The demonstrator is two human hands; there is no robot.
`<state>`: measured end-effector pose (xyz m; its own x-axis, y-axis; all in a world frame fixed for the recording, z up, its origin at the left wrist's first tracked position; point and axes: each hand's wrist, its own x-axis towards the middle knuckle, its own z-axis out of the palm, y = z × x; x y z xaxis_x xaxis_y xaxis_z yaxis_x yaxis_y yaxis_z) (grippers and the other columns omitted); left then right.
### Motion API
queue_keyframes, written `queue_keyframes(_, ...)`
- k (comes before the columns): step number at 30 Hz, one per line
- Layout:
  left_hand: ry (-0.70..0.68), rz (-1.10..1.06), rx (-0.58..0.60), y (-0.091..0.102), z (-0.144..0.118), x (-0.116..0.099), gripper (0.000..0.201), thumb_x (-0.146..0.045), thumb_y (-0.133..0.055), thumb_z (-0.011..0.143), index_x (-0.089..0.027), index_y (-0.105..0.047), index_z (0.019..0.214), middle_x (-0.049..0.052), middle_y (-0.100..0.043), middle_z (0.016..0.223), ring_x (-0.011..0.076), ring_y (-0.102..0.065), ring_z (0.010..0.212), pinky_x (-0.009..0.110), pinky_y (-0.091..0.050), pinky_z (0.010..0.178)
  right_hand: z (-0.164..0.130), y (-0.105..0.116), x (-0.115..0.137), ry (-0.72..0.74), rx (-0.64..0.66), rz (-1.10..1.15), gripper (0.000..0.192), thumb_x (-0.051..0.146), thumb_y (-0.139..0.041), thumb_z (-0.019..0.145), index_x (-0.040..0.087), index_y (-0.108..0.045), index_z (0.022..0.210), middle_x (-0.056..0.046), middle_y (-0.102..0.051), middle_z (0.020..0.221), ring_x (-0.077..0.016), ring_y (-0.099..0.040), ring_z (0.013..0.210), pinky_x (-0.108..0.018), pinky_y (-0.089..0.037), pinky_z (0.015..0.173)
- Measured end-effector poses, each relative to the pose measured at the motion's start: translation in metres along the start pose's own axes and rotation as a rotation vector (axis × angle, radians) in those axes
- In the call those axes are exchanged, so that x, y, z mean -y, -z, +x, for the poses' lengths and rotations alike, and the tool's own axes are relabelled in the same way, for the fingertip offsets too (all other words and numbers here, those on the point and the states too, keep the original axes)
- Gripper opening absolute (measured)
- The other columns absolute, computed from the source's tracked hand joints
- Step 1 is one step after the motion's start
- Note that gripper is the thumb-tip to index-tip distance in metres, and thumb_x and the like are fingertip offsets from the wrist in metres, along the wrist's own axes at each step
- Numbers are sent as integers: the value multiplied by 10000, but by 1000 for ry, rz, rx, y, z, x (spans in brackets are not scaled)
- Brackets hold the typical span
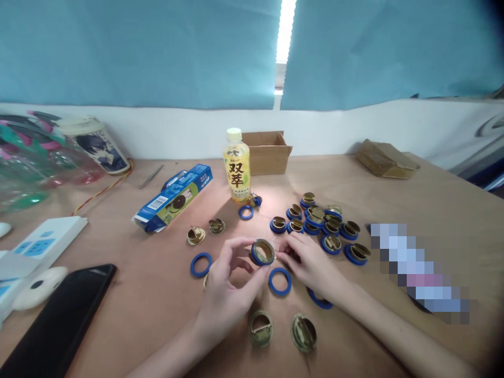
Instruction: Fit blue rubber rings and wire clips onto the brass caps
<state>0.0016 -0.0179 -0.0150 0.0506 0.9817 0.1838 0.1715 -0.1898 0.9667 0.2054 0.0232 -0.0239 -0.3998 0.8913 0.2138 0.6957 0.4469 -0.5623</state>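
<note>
Brown tabletop (pixel 394 199) | brass disc (pixel 262 252) blue-ringed, round | left hand (pixel 226 286) fingers pinch it | right hand (pixel 309 262) fingers touch its edge

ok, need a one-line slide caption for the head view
Left hand holds a brass fitting with blue ring while right hand touches it, beside a pile of ringed fittings and a drink bottle.

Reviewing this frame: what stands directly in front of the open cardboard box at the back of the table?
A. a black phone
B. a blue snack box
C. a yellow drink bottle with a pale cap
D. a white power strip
C: the yellow drink bottle stands upright just in front of the open cardboard box, beyond the left hand and right hand, which hold a brass part with a blue ring.
</note>
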Motion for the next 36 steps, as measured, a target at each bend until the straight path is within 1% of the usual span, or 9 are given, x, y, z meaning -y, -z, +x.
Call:
queue_keyframes(3, 4, -9, -2, 0, -1, 0, 356, -225, -722, 869, -270, -537, 1170, 26, -681, 1114, 194, -676, 982, 270, -569, 758, 0, -1, 2, 1, 5, 1, 180, 101, -586, 928, 186, -514, 786, -58, -618, 846, -223, -569, 813, -334, -422, 729)
queue_keyframes(7, -26, -23, -7, -1, 0, 1, 342, -203, -708, 872, -261, -542, 1165, 26, -681, 1090, 179, -673, 932, 269, -570, 746, -2, -2, 2, 11, 41, -49, 184, 101, -543, 944, 191, -486, 794, -71, -605, 854, -238, -554, 814, -345, -415, 717)
queue_keyframes(10, -28, -22, -13, -1, 2, 1, 335, -202, -705, 873, -256, -543, 1160, 33, -679, 1093, 179, -668, 917, 272, -570, 740, -3, -2, 1, 43, 22, -60, 190, 109, -497, 965, 199, -461, 802, -73, -586, 860, -242, -535, 812, -350, -401, 708)
queue_keyframes(16, -36, -14, -20, 0, 2, 0, 337, -187, -702, 871, -252, -550, 1164, 31, -672, 1085, 153, -657, 843, 268, -566, 739, -3, 3, 4, 44, -90, 142, 154, 106, -457, 979, 208, -462, 863, -46, -551, 884, -207, -527, 804, -316, -395, 705)
queue_keyframes(19, -38, -18, -21, 0, 3, 0, 338, -185, -700, 872, -254, -547, 1165, 26, -667, 1081, 139, -649, 814, 258, -563, 731, -2, 7, 9, 18, -102, 246, 139, 133, -439, 993, 211, -459, 879, -36, -539, 860, -194, -523, 775, -305, -388, 684)
queue_keyframes(24, -40, -37, -16, -1, 4, -1, 338, -181, -702, 869, -257, -546, 1160, 10, -671, 1047, 131, -650, 810, 241, -561, 729, -2, 10, 16, 20, -88, 323, 143, 167, -415, 1008, 216, -453, 879, -8, -517, 793, -177, -499, 721, -299, -373, 666)
queue_keyframes(28, -57, -69, 15, -1, 4, -5, 333, -159, -691, 871, -247, -538, 1154, 19, -684, 1039, 149, -670, 878, 237, -568, 743, -3, 10, 18, 13, -62, 354, 168, 180, -391, 1020, 218, -442, 865, 5, -505, 763, -166, -485, 692, -295, -365, 654)
queue_keyframes(32, -85, -127, 55, 0, 3, -8, 326, -139, -670, 877, -240, -529, 1154, 36, -681, 1068, 164, -682, 947, 244, -585, 782, -5, 8, 18, 23, -23, 336, 179, 193, -379, 1027, 215, -442, 861, -3, -518, 784, -168, -492, 708, -297, -365, 661)
queue_keyframes(36, -116, -153, 89, 1, 1, -8, 342, -129, -657, 889, -254, -519, 1176, 35, -674, 1099, 160, -688, 968, 240, -588, 807, -8, 4, 18, 58, 59, 270, 200, 219, -362, 1035, 216, -418, 843, -17, -536, 802, -176, -498, 710, -306, -358, 656)
